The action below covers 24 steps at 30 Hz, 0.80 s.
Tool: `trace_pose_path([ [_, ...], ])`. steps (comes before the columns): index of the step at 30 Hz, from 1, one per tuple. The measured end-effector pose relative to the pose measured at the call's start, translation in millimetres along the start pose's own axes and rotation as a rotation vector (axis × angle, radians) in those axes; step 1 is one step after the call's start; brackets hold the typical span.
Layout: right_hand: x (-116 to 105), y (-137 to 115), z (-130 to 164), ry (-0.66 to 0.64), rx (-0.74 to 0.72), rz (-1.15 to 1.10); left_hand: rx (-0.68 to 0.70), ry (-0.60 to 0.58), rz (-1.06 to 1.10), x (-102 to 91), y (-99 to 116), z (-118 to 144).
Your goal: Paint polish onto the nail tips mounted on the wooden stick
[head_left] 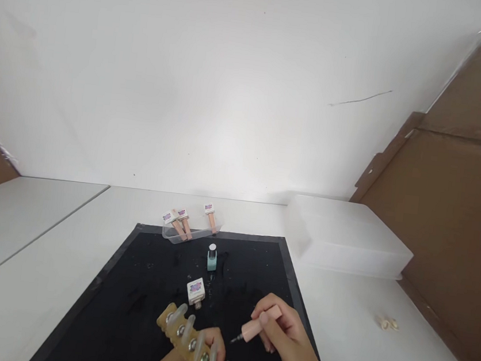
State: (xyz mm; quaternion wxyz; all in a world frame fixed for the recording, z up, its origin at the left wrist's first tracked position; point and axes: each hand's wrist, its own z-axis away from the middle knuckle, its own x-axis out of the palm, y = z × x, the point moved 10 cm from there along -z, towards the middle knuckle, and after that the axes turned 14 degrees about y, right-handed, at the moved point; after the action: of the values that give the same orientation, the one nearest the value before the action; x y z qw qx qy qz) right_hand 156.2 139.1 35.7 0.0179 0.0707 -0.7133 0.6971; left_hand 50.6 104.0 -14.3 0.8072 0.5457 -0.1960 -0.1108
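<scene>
My left hand (214,340), low in the middle, grips a yellowish nail stand (174,333) with round metal studs. Several clear false nails (189,328) stick out from the studs. In my right hand (281,333) is a pink nail polish brush (253,328), its dark tip pointing left toward the nails without touching them. Just beyond the stand, a white square nail polish bottle (196,292) with a colourful label lies capless, neck toward me. Farther back a small mint-green nail polish bottle (212,260) with a silver cap stands upright.
A clear plastic tray (173,236) with several pink-capped white bottles sits at the black mat's (132,295) far edge. At right are a white box (351,234) and a small cream-coloured item (387,322). Brown cardboard (456,228) flanks the right side; a white wall stands behind.
</scene>
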Motion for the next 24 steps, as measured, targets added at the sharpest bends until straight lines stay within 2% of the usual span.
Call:
trace_pose_path([
  [2, 7, 1, 5, -0.084, -0.001, -0.041, -0.027, 0.007, -0.005, -0.1, -1, 0],
  [5, 20, 5, 15, -0.213, 0.016, -0.002, 0.030, 0.032, -0.009, -0.9, 3, 0],
  [7, 16, 7, 13, -0.165, 0.014, 0.048, 0.059, 0.044, 0.010, -1.1, 4, -1],
  [9, 3, 3, 6, -0.031, -0.020, 0.067, 0.037, 0.042, 0.031, -0.7, -1, -2],
  [11, -5, -1, 3, 0.048, -0.056, 0.046, 0.011, 0.042, 0.038, -1.1, -6, -3],
  [12, -5, -2, 2, 0.040, -0.063, 0.031, 0.005, 0.045, 0.034, -1.7, -8, -3],
  [15, 10, 3, 9, -0.129, -0.026, 0.027, -0.004, 0.041, 0.016, -2.3, -10, -3],
  [17, 15, 7, 11, -0.175, 0.003, 0.066, -0.008, 0.040, 0.013, -2.3, -10, -3],
  [21, -6, 1, 1, 0.063, -0.023, 0.021, -0.042, 0.064, 0.100, -3.6, -12, -4],
  [23, -6, -2, 0, 0.072, -0.035, -0.056, -0.080, 0.073, 0.153, -3.9, -14, -3],
  [24, -1, -3, 1, 0.017, -0.029, -0.098, -0.094, 0.079, 0.174, -4.4, -15, -3],
])
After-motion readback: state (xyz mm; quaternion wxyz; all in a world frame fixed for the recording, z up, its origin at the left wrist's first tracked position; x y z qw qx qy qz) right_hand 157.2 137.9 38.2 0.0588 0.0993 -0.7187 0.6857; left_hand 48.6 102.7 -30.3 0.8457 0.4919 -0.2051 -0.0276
